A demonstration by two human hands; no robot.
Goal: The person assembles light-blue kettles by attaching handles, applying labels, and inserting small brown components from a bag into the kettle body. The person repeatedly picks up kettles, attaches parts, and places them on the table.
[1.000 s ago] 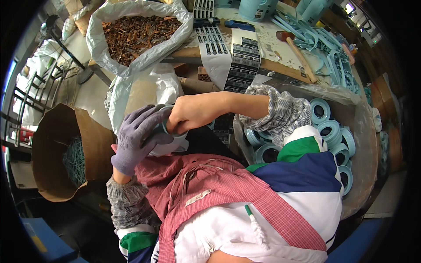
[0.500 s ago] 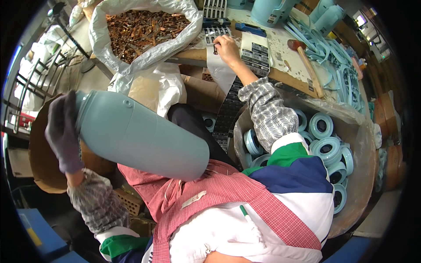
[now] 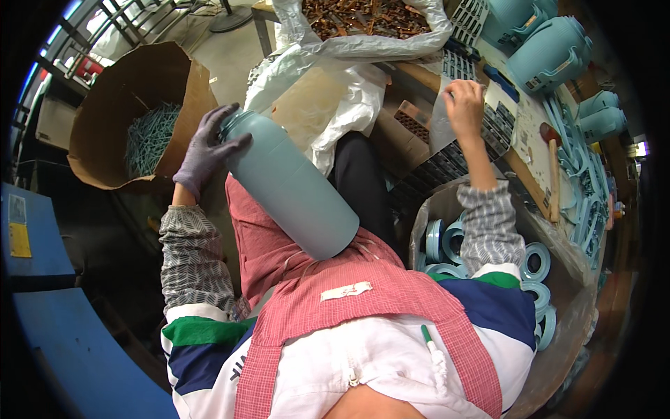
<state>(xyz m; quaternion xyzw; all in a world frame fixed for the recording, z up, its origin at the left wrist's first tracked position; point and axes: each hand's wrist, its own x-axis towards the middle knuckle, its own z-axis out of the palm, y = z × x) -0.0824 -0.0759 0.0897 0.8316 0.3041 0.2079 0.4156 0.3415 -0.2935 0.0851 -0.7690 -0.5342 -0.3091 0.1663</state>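
My left hand (image 3: 208,149), in a grey-purple glove, grips the narrow top end of a light blue flask body (image 3: 299,192). The flask lies tilted across my lap, its wide base against the red checked apron (image 3: 363,276). At the table's near edge is my bare right hand (image 3: 466,108), with its fingers curled together. Whatever they pinch is too small to make out. Beside those fingers hangs a pale translucent backing strip (image 3: 440,126). A long strip of dark labels (image 3: 447,166) runs down from the table below the right hand.
A plastic-lined bag (image 3: 377,47) of small copper-coloured pieces stands at the front. At the right, another lined container (image 3: 583,307) holds blue rings (image 3: 537,262). Flasks with handles (image 3: 550,57), a mallet (image 3: 553,171) and blue straps (image 3: 576,153) lie on the table. A cardboard drum (image 3: 91,143) stands left.
My view has turned left, so things sit further right in the picture. The flask stands steeper, and its wide end has swung nearer my body. The small dark piece at my right fingertips no longer shows.
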